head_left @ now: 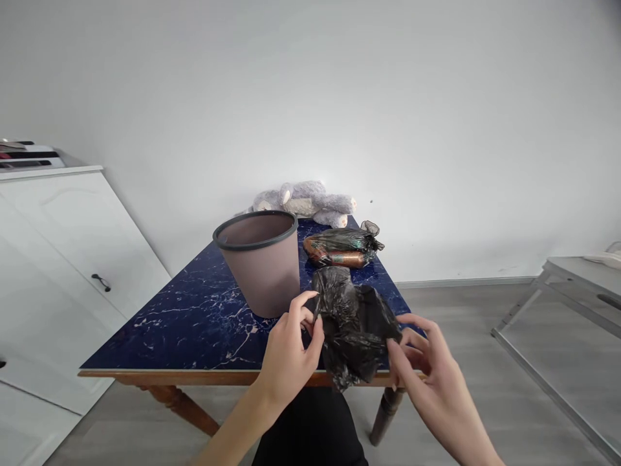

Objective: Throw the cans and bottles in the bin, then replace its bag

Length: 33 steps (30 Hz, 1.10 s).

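Observation:
A crumpled black plastic bag (356,323) is stretched between my two hands over the table's front edge. My left hand (294,336) pinches its left side between thumb and fingers. On the opposite side, my right hand (422,362) grips the bag's edge with thumb and fingertips. Just left of the bag stands an upright brownish-mauve trash can (264,275) with a dark rim; the part of its inside that shows holds nothing. Behind the bag lies a tied, see-through black bag (344,246) with reddish-brown and greenish items inside.
The blue marble-patterned table (179,323) has a wooden edge. A grey plush toy (305,200) lies at its back against the wall. A white cabinet (72,259) stands left, a small folding table (577,278) right.

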Motion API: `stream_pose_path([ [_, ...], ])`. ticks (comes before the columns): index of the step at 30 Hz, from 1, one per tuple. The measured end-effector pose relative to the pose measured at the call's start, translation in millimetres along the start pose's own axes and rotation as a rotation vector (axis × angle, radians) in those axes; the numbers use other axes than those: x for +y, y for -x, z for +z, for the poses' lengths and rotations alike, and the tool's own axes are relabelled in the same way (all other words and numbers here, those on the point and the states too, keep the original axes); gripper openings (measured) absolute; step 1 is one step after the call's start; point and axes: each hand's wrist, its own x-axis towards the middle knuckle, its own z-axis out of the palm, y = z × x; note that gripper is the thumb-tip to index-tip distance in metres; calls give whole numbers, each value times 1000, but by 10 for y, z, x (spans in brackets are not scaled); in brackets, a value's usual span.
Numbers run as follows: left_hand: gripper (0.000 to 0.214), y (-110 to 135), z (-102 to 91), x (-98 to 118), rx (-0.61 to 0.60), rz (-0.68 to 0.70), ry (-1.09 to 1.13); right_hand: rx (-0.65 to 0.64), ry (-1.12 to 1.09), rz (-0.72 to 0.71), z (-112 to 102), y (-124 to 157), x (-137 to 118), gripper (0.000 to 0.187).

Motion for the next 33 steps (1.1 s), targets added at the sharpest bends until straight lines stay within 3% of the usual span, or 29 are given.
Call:
stream_pose_path([
  [4,47,90,-120,94,7,55,-243,159,-50,-128,-82,230,-102,34],
  [7,53,74,-184,291,84,161,-402,162,-78,-252,-142,298,-155,27],
  [10,52,-84,-206,460,82,256,-382,114,-45,-342,-174,271,-181,25],
  [13,63,-321,-178,418,-53,250,-396,86,78,-289,-118,135,-172,40],
  [16,74,-501,-117,242,-288,166,-381,38,254,-146,31,-100,-93,63],
  [18,67,-538,-79,164,-410,139,-300,-39,338,-104,134,-268,-7,60],
  [21,53,-475,-62,165,-483,109,-210,-122,337,-102,210,-436,96,43],
  [26,33,-304,-121,217,-628,37,-207,-94,187,-136,81,-350,25,38],
  [29,32,-281,-148,195,-579,-12,-139,-37,154,-191,-55,-161,-102,35],
  [33,46,-318,-127,192,-271,15,-167,84,165,-409,-238,98,-213,35],
])
